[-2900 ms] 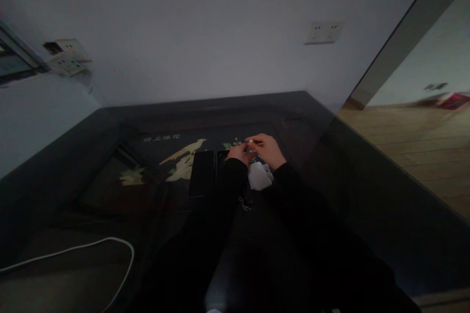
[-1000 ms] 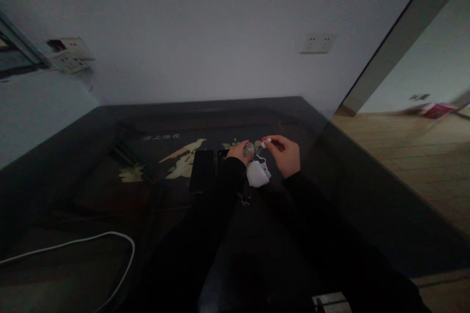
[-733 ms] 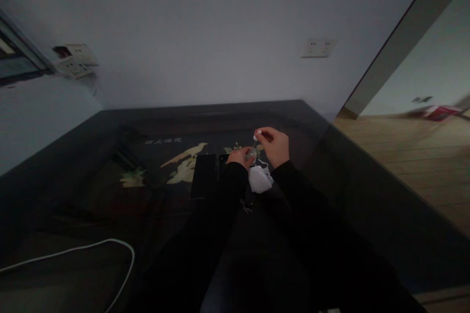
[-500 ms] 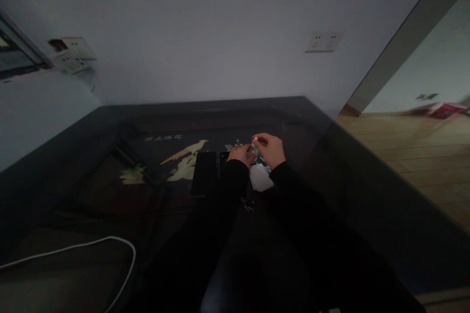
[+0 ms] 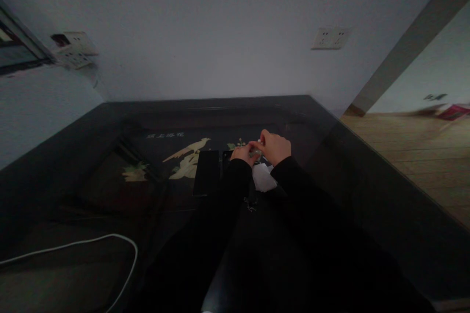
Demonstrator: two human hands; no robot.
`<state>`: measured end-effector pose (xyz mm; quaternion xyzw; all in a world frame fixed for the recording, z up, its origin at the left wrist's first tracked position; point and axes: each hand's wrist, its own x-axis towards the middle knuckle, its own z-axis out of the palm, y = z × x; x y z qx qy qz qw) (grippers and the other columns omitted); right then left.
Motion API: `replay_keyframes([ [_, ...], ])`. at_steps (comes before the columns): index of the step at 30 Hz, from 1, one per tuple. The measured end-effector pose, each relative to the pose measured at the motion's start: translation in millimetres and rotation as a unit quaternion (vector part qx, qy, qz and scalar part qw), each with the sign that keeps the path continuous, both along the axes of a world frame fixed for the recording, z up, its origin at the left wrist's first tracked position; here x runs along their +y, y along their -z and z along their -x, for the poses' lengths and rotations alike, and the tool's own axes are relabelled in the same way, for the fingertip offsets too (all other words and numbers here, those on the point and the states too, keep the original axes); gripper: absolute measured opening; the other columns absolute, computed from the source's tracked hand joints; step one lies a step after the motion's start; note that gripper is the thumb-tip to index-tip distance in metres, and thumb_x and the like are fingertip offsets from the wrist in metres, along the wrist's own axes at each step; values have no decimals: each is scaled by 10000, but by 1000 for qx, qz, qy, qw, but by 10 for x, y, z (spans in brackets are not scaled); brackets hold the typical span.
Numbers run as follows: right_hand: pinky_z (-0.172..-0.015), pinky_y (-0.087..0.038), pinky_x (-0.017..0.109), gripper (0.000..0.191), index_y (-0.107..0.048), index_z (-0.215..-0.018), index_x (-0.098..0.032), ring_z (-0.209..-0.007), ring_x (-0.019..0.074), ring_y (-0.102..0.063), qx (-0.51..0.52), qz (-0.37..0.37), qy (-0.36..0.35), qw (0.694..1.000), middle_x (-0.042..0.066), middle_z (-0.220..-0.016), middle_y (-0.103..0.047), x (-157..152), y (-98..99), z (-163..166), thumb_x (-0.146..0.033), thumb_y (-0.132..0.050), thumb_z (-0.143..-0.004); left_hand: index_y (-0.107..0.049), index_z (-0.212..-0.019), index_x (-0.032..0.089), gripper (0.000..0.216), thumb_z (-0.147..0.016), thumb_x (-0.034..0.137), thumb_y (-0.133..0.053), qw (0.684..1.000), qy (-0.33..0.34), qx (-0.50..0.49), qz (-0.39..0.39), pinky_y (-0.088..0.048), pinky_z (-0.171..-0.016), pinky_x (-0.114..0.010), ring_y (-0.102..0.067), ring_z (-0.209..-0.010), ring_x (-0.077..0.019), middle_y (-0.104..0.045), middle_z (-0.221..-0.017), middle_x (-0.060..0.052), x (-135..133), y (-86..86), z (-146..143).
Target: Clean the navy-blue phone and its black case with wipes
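My left hand (image 5: 242,153) is closed around a small clear container (image 5: 256,153), which looks like glass or plastic. Its fingers cover most of the container. Just above and to the right, my right hand (image 5: 276,148) pinches a tiny white piece (image 5: 260,141) over the container's top; its kind is too small to tell. The fingertips of both hands are close together there. Below the hands lies a crumpled white paper or cloth (image 5: 264,178). A flat black phone-like slab (image 5: 206,173) lies left of my left hand, and another dark object (image 5: 226,155) is partly hidden behind that hand.
The dark glossy table (image 5: 312,122) has a bird-and-flower inlay (image 5: 186,164). Small metallic bits, perhaps keys (image 5: 250,205), lie below the paper. A white cable (image 5: 113,235) curves at the lower left. Wall sockets (image 5: 331,38) are above the table.
The view has shifted slightly. My right hand has turned a little, and the fingertips of both hands have come closer together over the container.
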<state>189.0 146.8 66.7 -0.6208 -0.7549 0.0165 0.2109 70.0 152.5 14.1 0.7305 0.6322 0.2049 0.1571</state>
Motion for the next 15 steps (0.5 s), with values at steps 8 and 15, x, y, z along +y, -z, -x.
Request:
replay_keyframes([
  [8,-655,-411,291,216,-643,-879,-194,-768,213,-618,-68,34,-47,996,91,-818,-673,32,-79,-44,-366,-529,-815,-596,-1065,242,357,-738,384,-583,1000,8,-23,-6,-433,-848,-270,-604,-954,-187,-682,-980,-13,3,30,15],
  [15,-672,-421,264,292,-580,-1071,-273,-804,175,-616,-54,42,-63,996,31,-938,-676,11,-114,-130,-364,-566,-794,-591,-1075,225,374,-740,391,-578,999,7,-32,-1,-444,-828,-277,-609,-935,-189,-680,-983,-31,5,32,20],
])
